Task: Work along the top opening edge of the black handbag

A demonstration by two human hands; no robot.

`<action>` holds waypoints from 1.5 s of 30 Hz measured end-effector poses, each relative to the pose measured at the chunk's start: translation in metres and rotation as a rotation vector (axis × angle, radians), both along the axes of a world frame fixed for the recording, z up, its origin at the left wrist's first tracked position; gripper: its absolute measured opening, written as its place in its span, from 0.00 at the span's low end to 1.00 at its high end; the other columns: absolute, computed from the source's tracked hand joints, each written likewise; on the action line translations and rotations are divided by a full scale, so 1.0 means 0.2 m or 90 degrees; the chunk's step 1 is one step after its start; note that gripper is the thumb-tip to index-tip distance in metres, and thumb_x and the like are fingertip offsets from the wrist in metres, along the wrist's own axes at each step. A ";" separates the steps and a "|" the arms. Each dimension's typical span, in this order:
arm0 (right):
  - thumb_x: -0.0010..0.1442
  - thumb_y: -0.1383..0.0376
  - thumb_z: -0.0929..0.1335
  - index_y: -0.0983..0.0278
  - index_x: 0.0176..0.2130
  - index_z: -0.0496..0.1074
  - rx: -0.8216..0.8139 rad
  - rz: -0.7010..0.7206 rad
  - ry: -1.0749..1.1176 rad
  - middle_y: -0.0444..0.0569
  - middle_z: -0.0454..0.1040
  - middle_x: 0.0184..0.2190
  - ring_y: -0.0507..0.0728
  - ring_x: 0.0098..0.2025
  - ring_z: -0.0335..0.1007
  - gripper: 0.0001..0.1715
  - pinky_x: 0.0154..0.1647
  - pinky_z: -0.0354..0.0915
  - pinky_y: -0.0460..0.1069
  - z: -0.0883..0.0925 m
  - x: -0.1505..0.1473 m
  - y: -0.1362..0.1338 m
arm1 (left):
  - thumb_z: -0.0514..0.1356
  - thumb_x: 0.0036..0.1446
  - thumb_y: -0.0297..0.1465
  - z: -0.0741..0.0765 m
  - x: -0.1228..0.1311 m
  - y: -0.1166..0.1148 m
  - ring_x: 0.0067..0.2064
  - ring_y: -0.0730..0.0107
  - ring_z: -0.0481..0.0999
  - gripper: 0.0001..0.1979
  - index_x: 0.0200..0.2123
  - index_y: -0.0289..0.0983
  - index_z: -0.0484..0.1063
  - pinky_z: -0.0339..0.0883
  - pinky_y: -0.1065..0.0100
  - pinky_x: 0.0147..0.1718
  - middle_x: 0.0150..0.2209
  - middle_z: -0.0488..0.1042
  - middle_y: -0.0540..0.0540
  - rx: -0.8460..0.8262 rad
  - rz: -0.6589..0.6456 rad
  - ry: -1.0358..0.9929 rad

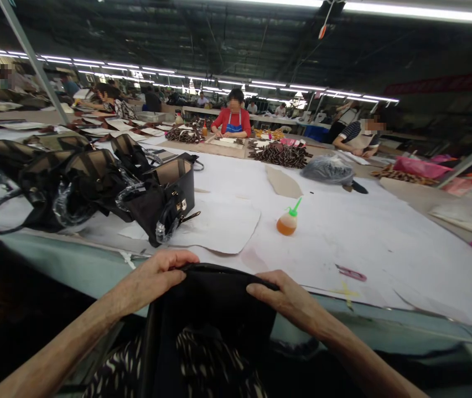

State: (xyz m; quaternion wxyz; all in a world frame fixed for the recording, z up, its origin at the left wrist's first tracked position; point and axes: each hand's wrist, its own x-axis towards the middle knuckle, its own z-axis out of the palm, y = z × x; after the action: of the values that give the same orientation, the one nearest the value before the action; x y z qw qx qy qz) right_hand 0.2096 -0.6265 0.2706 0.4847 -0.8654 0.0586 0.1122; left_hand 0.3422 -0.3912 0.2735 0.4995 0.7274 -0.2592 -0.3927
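Observation:
At the table's near edge I hold a black bag [223,293] by its upper rim, with its lower part hanging in front of my lap. My left hand [156,279] is closed on the rim's left end, thumb on the near side. The right end of the rim is pinched by my right hand [281,293], its thumb pressed on the near face and its other fingers mostly hidden behind. Beyond my left hand stands a finished-looking black handbag [156,204] with a metal clasp and plastic-wrapped handles.
More black handbags [86,177] crowd the table's left side. On the white table covering [343,237] are a squeeze bottle [287,222] with amber liquid and green nozzle, a pink cutter [352,273] and a plastic-wrapped bundle [327,169]. A person in red [232,119] works across the table.

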 end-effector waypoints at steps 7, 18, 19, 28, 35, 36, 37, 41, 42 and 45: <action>0.59 0.60 0.61 0.64 0.32 0.71 -0.034 0.022 -0.071 0.42 0.68 0.26 0.52 0.29 0.60 0.13 0.30 0.56 0.45 -0.05 0.00 -0.01 | 0.56 0.45 0.27 -0.05 0.02 -0.01 0.34 0.70 0.71 0.19 0.44 0.37 0.66 0.60 0.74 0.29 0.35 0.73 0.49 -0.020 0.051 0.044; 0.56 0.54 0.63 0.63 0.43 0.72 0.070 0.006 -0.005 0.48 0.73 0.40 0.60 0.43 0.64 0.20 0.44 0.59 0.50 0.04 -0.04 -0.03 | 0.54 0.46 0.27 -0.01 -0.03 -0.06 0.26 0.75 0.67 0.16 0.42 0.36 0.66 0.57 0.75 0.24 0.33 0.73 0.50 -0.033 0.030 0.053; 0.58 0.54 0.62 0.64 0.38 0.73 0.075 0.015 -0.011 0.47 0.73 0.35 0.58 0.39 0.64 0.19 0.40 0.59 0.48 0.04 -0.04 -0.02 | 0.54 0.46 0.27 -0.01 -0.03 -0.05 0.27 0.74 0.67 0.16 0.42 0.36 0.65 0.57 0.75 0.25 0.33 0.73 0.50 -0.036 0.029 0.049; 0.56 0.48 0.63 0.65 0.23 0.61 0.287 -0.033 0.079 0.38 0.53 0.18 0.47 0.21 0.42 0.24 0.21 0.40 0.45 -0.08 -0.01 -0.07 | 0.54 0.47 0.28 -0.05 -0.03 -0.05 0.28 0.73 0.68 0.16 0.42 0.36 0.65 0.57 0.74 0.26 0.34 0.73 0.50 -0.037 0.016 0.025; 0.49 0.53 0.70 0.65 0.33 0.73 0.228 -0.089 0.077 0.43 0.67 0.26 0.51 0.29 0.56 0.18 0.28 0.52 0.45 -0.12 0.00 -0.11 | 0.56 0.45 0.29 0.02 0.00 -0.05 0.28 0.73 0.68 0.19 0.44 0.37 0.65 0.57 0.74 0.25 0.35 0.73 0.50 -0.005 0.032 0.046; 0.49 0.53 0.70 0.64 0.33 0.73 0.209 -0.073 0.071 0.43 0.67 0.26 0.51 0.29 0.56 0.17 0.28 0.52 0.45 -0.11 0.00 -0.11 | 0.57 0.44 0.28 0.02 0.00 -0.04 0.28 0.73 0.68 0.19 0.44 0.37 0.65 0.57 0.74 0.24 0.35 0.73 0.50 -0.004 0.033 0.053; 0.50 0.54 0.69 0.64 0.33 0.74 0.198 -0.046 0.067 0.42 0.66 0.25 0.51 0.28 0.55 0.17 0.27 0.51 0.45 -0.11 0.01 -0.10 | 0.57 0.44 0.28 0.02 0.01 -0.03 0.28 0.73 0.68 0.20 0.44 0.37 0.65 0.57 0.74 0.24 0.35 0.73 0.49 -0.007 0.033 0.068; 0.53 0.57 0.67 0.66 0.31 0.73 0.158 0.067 0.082 0.40 0.59 0.20 0.48 0.23 0.48 0.14 0.21 0.45 0.45 -0.12 0.03 -0.04 | 0.58 0.44 0.28 -0.07 0.04 0.07 0.26 0.73 0.69 0.19 0.43 0.36 0.64 0.56 0.74 0.24 0.32 0.73 0.48 -0.046 0.001 0.178; 0.54 0.58 0.67 0.66 0.31 0.73 0.148 0.091 0.093 0.39 0.57 0.19 0.48 0.22 0.47 0.13 0.21 0.44 0.45 -0.12 0.04 -0.02 | 0.58 0.43 0.27 -0.10 0.04 0.09 0.26 0.73 0.68 0.19 0.42 0.36 0.64 0.56 0.74 0.24 0.31 0.73 0.48 -0.056 -0.010 0.197; 0.56 0.59 0.65 0.67 0.31 0.72 0.143 0.148 0.105 0.39 0.56 0.19 0.48 0.22 0.47 0.12 0.20 0.44 0.45 -0.14 0.05 0.04 | 0.57 0.41 0.26 -0.17 0.04 0.16 0.26 0.74 0.68 0.18 0.40 0.35 0.66 0.57 0.74 0.25 0.31 0.74 0.48 -0.055 -0.025 0.215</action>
State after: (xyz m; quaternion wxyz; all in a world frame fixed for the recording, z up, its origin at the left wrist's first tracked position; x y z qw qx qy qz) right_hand 0.2205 -0.6184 0.2430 0.5559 -0.7945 -0.0148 0.2440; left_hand 0.3492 -0.3587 0.2403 0.5588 0.6238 -0.2027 -0.5075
